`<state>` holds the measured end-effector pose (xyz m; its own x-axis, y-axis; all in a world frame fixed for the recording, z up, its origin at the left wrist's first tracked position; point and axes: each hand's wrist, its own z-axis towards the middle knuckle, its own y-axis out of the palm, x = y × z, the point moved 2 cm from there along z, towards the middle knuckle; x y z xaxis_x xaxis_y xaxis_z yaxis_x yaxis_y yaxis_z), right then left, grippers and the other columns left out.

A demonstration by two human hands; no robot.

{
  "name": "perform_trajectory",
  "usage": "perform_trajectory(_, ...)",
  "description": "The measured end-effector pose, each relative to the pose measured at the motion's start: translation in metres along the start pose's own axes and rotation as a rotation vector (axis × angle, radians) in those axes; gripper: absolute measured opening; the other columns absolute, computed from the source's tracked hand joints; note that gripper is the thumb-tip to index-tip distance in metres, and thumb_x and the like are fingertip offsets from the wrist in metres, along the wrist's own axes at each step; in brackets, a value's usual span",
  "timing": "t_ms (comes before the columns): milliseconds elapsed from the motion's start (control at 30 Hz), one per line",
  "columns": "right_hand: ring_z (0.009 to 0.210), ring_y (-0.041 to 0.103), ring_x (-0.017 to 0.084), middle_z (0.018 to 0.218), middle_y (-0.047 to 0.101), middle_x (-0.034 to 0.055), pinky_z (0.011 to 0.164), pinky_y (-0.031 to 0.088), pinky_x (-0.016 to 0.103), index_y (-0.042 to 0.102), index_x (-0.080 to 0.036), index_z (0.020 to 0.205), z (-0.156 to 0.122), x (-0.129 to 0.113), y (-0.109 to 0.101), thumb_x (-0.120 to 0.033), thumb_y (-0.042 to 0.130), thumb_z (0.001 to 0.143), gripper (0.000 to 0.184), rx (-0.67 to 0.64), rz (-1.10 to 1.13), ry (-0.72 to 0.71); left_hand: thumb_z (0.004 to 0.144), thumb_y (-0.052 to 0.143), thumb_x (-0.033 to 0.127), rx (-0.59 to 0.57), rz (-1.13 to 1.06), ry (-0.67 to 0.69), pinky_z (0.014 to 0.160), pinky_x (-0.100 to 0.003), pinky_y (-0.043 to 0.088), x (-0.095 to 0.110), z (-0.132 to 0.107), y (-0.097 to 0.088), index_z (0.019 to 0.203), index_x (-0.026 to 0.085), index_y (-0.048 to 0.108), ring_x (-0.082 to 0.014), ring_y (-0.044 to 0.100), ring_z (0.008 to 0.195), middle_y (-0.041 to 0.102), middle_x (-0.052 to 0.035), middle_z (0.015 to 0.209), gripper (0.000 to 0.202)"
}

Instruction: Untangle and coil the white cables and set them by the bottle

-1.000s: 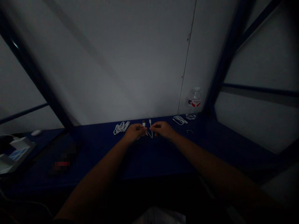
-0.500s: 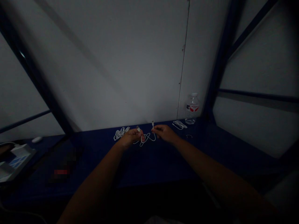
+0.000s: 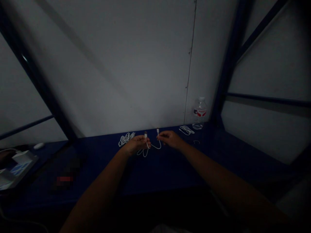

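A white USB charging cable (image 3: 156, 148) runs between my two hands above the blue table. My left hand (image 3: 135, 144) is closed around one end, its USB plug pointing up past the fingertips, and loops of the cable hang below that hand. Between thumb and fingers, my right hand (image 3: 170, 139) pinches the other end just under its small plug, which also stands upright. Behind my left hand lies a tangled bundle of white cable (image 3: 123, 139). To the right of my right hand rests a smaller coiled white cable (image 3: 186, 130).
A clear plastic bottle (image 3: 199, 113) stands at the back right against the wall. Near it lies a short curved white piece (image 3: 196, 142). At far left are a power strip (image 3: 20, 168) with plugged-in adapters and a white oval object (image 3: 39, 146). Blue posts frame the table (image 3: 165, 174).
The loops by my left hand have dropped lower, and the cable stretch between my hands is simpler. The left plug has turned more upright; the right plug has dipped slightly.
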<state>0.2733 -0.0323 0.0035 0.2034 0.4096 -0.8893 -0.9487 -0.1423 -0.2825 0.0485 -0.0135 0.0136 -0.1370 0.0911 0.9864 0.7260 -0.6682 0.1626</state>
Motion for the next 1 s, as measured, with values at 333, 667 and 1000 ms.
perform_trajectory(333, 0.054, 0.055, 0.011, 0.077, 0.069, 0.0039, 0.051, 0.042, 0.024, 0.070, -0.017, 0.087, -0.001, 0.001, 0.001, -0.049, 0.067, 0.076, 0.034, 0.008, -0.035, 0.030, 0.075, 0.077, 0.035, 0.057, 0.075, 0.008, 0.087, -0.037, 0.050, -0.007, 0.004, -0.005, 0.093, 0.013, 0.064, -0.0197, 0.068, 0.084, 0.069, -0.0103, 0.090, 0.031)
perform_trajectory(667, 0.067, 0.058, 0.015, 0.086, 0.067, 0.0053, 0.060, 0.044, 0.027, 0.069, -0.020, 0.089, -0.007, -0.016, -0.007, -0.039, 0.062, 0.082, 0.022, 0.101, -0.311, -0.294, 0.086, 0.061, 0.036, 0.019, 0.869, 0.390, 0.089, -0.035, 0.042, 0.025, -0.005, 0.013, 0.095, 0.023, 0.076, -0.0213, 0.059, 0.094, 0.067, -0.0082, 0.095, 0.021)
perform_trajectory(1000, 0.076, 0.061, 0.018, 0.090, 0.069, 0.0066, 0.070, 0.048, 0.030, 0.068, -0.020, 0.093, -0.007, -0.015, -0.013, -0.043, 0.062, 0.083, 0.026, 0.258, -0.287, -0.262, 0.090, 0.055, 0.032, 0.295, 0.963, 0.562, 0.086, -0.032, 0.043, 0.034, -0.007, 0.015, 0.103, 0.023, 0.073, -0.0199, 0.058, 0.091, 0.064, -0.0073, 0.096, 0.025)
